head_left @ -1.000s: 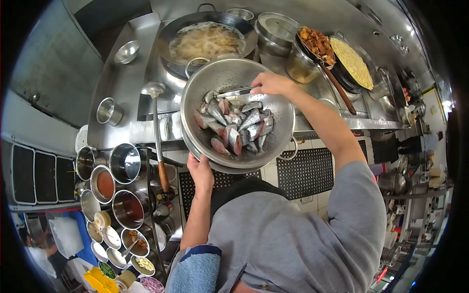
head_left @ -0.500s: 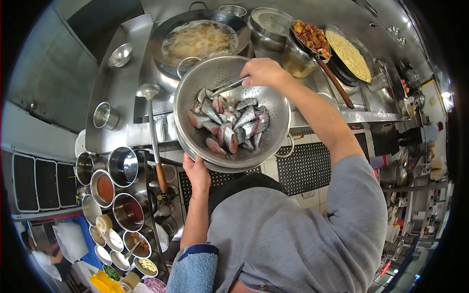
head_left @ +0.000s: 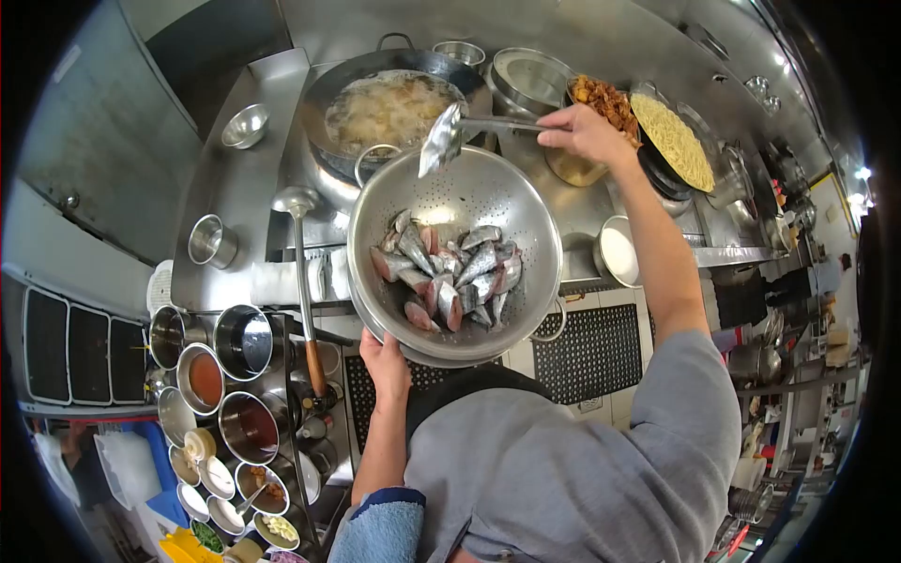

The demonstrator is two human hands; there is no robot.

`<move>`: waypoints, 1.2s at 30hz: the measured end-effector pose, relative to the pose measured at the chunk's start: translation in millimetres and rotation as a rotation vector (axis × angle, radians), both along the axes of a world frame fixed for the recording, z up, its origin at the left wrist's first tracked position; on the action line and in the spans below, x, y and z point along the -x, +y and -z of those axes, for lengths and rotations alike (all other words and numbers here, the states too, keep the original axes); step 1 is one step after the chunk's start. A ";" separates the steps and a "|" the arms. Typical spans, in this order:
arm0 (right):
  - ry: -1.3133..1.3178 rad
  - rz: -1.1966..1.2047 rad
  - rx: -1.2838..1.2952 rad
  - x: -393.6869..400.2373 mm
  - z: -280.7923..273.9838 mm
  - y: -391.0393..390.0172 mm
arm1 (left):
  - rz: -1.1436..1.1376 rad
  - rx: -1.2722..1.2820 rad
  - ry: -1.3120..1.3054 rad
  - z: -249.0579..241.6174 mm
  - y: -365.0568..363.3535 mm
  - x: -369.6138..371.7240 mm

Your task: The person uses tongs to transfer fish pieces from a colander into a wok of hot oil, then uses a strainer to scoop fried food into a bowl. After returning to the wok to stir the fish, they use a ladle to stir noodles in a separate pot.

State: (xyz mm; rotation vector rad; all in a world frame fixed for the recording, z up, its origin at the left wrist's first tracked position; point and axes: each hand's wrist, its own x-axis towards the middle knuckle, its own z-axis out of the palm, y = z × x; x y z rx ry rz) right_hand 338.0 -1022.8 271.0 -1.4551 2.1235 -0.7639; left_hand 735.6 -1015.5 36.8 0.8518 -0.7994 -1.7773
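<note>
A perforated metal colander (head_left: 526, 206) with silvery cut fish pieces (head_left: 455, 272) sits inside or on another metal bowl (head_left: 427, 357), whose edge shows underneath. My left hand (head_left: 385, 368) grips the near-left rim, its fingers partly hidden below. My right hand (head_left: 589, 136) is closed around metal tongs (head_left: 511, 123) above the colander's far side. At their tip hangs a shiny silver fish piece (head_left: 441, 141), somewhat blurred, close to the near edge of a wok (head_left: 314, 122) of bubbling oil (head_left: 389, 108).
A long-handled ladle (head_left: 298, 202) lies to the left. Pots of sauce (head_left: 249, 427) and small bowls fill the lower left. Fried pieces (head_left: 605, 103) and noodles (head_left: 671, 141) stand at the back right. A white-filled container (head_left: 619, 251) is by my right forearm.
My right hand has lifted the tongs and a fish piece out of the colander, up and toward the wok. The left hand keeps its hold. The view has shifted slightly.
</note>
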 end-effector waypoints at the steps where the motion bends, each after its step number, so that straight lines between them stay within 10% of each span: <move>1: 0.004 -0.043 0.063 10.2 -4.2 -8.5 | -0.011 -0.011 -0.005 -2.3 0.4 0.7; 9: 0.686 -0.013 0.063 90.0 6.9 -117.3 | -0.015 0.006 -0.031 6.4 0.5 -1.2; 23: 0.351 0.568 -0.189 85.6 106.0 -242.1 | -0.088 -0.059 -0.103 -8.0 1.5 4.6; 36: 0.327 -0.186 -0.208 11.5 -73.6 -42.7 | -0.037 -0.015 -0.053 -3.4 -0.1 1.4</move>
